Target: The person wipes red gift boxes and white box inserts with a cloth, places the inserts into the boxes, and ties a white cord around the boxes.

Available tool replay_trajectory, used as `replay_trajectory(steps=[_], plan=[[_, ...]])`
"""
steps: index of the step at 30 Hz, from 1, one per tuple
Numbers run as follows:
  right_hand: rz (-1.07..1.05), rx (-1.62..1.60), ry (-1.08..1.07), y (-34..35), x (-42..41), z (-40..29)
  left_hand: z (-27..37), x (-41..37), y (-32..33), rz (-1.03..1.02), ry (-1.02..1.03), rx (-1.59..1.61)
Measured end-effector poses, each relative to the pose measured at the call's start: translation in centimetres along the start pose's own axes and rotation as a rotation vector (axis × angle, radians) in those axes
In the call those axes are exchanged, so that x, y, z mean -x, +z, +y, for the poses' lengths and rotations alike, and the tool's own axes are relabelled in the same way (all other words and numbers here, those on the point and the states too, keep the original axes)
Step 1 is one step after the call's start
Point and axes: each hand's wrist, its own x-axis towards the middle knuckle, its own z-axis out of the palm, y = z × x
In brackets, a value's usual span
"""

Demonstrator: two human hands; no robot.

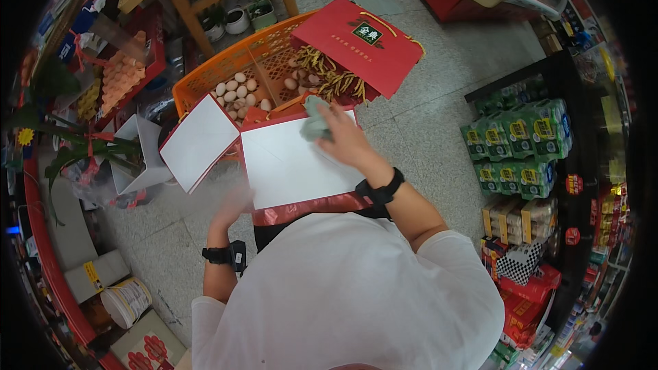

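A crumpled grey-green cloth (314, 122) is in my right hand (342, 136), which presses it near the upper right of a white panel with red edges (298, 164). That panel lies in front of my body, over shiny red material (313, 208). My left hand (234, 204), blurred, is by the panel's lower left edge; its grip cannot be made out. A smaller white panel with a red rim (200, 144) slants to the left. Beyond them is a divided orange plastic crate (198, 79) with several eggs (239, 92) inside.
A red paper gift bag (354, 43) with yellow cords rests across the crate's right end. On the left are a potted plant in a white planter (136, 149) and egg trays (123, 79). Shrink-wrapped green packs (519, 133) fill a rack at right. A wooden stool (190, 5) is behind the crate.
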Motion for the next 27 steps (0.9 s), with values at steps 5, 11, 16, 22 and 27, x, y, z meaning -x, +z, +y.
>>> replay_trajectory(steps=[5,11,16,22,27], plan=[[-0.326,0.254,-0.088,5.6,1.1,-4.3,0.3,-0.4,0.4,0.019,0.056,-0.1],[-0.591,0.204,-0.579,7.8,2.4,-6.3,0.6,-0.4,0.4,-0.011,0.049,-0.033],[-0.236,0.239,-0.311,3.7,1.6,-1.9,-0.3,-0.5,0.6,0.008,0.054,-0.025],[-0.035,0.432,-0.009,1.8,2.6,2.7,0.4,-0.9,0.4,-0.035,0.043,-0.008],[-0.201,0.241,-0.189,4.6,2.4,-1.2,0.4,-0.9,0.2,-0.026,0.013,-0.037]])
